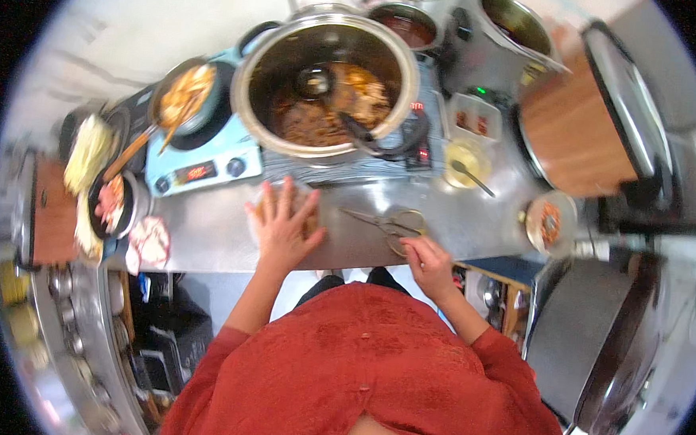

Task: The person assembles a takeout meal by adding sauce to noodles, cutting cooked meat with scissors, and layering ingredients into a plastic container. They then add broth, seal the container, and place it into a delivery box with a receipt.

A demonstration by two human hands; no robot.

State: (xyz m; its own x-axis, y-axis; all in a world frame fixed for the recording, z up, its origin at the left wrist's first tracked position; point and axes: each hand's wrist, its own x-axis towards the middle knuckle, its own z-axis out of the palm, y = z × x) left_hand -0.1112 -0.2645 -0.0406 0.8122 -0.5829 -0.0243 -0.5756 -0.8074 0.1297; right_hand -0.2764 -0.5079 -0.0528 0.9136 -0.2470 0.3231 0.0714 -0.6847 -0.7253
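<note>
My left hand lies palm down with its fingers spread over a small clear tub with brownish contents. The palm and fingers hide most of the tub. To its right, a pair of scissors rests on the steel counter, blades pointing left. The curled fingers of my right hand pinch the edge of the nearer handle loop. Just behind, a large steel pot holds brown braised food, with a ladle and a black-handled utensil inside.
A blue induction cooker at left carries a pan of yellow strips. Nearby stand a bowl of pink meat and pale greens. At right are a yellow-filled cup, a container and a wood-patterned cooker.
</note>
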